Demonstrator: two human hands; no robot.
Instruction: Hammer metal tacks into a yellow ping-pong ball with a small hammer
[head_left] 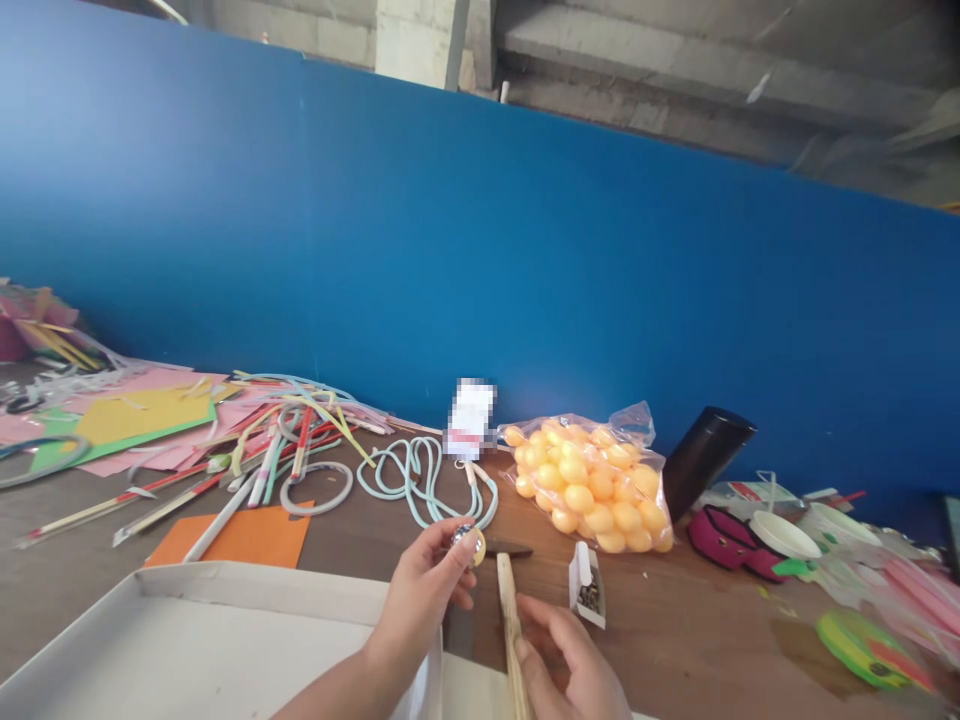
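My left hand (427,580) is closed, pinching a small round object (469,546) between thumb and fingers; it looks shiny silver on one side and yellow on the other. A flat, pale wooden stick (508,610) is upright in my right hand (566,655), gripped between thumb and fingers. Its lower end runs out of view. Just behind the stick lies a dark, pointed object (517,548), partly hidden. Right of the stick, a small open white box (581,572) contains small dark metal pieces. A white tray-like box (247,585) sits under my left forearm.
A clear bag of orange-yellow balls (592,490) and a black cylinder (709,460) stand by the blue partition (480,250). Light-blue cord (409,480), coloured paper (150,415) and tubes lie left. White bowls (784,537) and a green-yellow item (862,648) are right.
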